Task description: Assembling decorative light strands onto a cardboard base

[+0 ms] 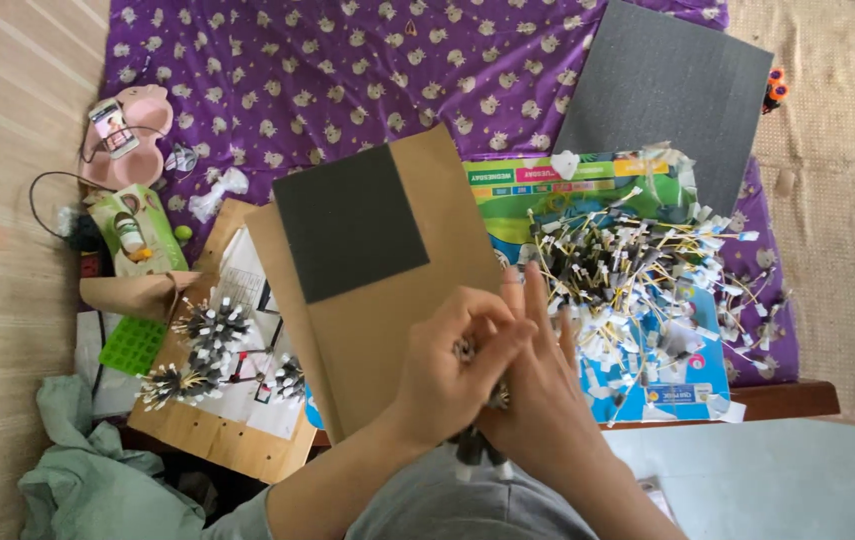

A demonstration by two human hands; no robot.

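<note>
- A small bundle of connectors [475, 450] sits low in the frame's centre, its long axis running down towards the person.
- Left hand [452, 365] and right hand [539, 400] both close around it, pressed together.
- The loose pile of connectors [627, 270] lies upper right, nearer the right hand.

At the lower centre of the frame, a small bundle of connectors [474, 448] is gripped between the left hand [447, 370] and the right hand [537, 400], held together above a brown cardboard sheet [387, 330]. A dark grey foam square [349, 222] is laid on that sheet. To the right, a loose heap of yellow-wired connectors [627, 270] is spread over a colourful printed sheet [587, 180]. Tied bundles [202, 350] are seen at the lower left, on a wooden board [217, 435].
</note>
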